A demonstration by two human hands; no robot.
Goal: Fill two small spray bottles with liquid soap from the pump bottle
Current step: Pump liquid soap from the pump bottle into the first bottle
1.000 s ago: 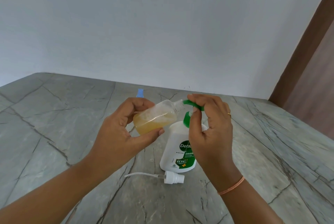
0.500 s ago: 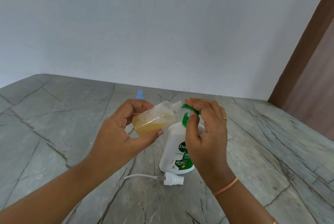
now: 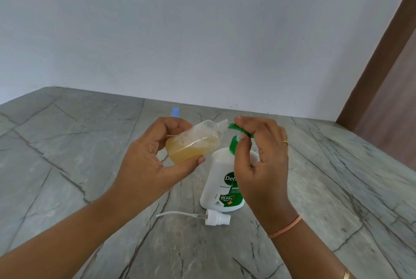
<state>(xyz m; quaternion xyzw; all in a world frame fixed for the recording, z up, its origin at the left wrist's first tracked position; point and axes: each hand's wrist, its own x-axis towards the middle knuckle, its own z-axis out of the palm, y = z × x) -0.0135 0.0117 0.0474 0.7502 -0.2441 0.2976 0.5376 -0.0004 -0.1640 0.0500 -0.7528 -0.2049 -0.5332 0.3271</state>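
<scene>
Right now everything hinges on how the open neck of the small spray bottle (image 3: 193, 143) meets the green pump nozzle (image 3: 239, 131). The left hand (image 3: 153, 164) is wrapped around the clear bottle, thumb beneath and fingers over the top, holding it tilted with its long axis running from about eight o'clock at the base up to two o'clock at the mouth. Amber soap fills roughly the lower half, with froth above it. The mouth sits just at the spout tip, touching or nearly so; which one I cannot tell.

The right hand (image 3: 262, 161) is closed over the pump head, fingertips on top of the green lever, above the white pump bottle (image 3: 221, 186) standing upright on the desk (image 3: 67, 166). The spout points toward nine o'clock, straight at the neck.

The left hand is the one that governs alignment, so I judge the next press needs the neck kept square under the spout or soap will run down the outside.

A white spray cap (image 3: 217, 219) with its dip tube lies on the desk at six o'clock of the pump bottle, well apart from both hands. A blue cap (image 3: 175, 112) peeks out behind the left hand at twelve o'clock.
</scene>
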